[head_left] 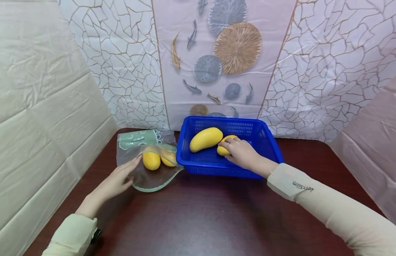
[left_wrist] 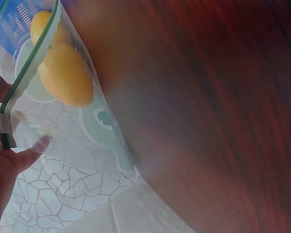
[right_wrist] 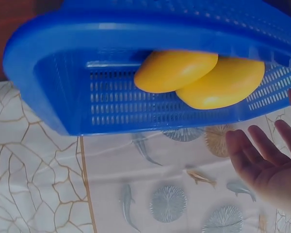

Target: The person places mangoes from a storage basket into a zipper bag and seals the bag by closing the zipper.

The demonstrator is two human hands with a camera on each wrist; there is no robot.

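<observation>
My left hand (head_left: 116,179) is at the left corner of the mouth of a clear zip bag (head_left: 157,179) with green print. Its fingers are straight along the bag's upper edge; the thumb is apart, seen through the plastic in the left wrist view, near the zip slider (left_wrist: 4,124). Two yellow mangoes (head_left: 151,161) are in the bag. A blue basket (head_left: 213,169) holds two more, a long one (head_left: 206,139) and a second mango (head_left: 224,150). Over this second one my right hand (head_left: 244,153) reaches, partly covering it. The right wrist view shows its fingers spread with nothing between them.
Bag and basket stand side by side at the back of a dark wooden table (head_left: 217,217), the bag's mouth touching the basket's left side. A patterned cloth (head_left: 130,71) hangs close behind. Pale cloth walls (head_left: 34,106) border both sides.
</observation>
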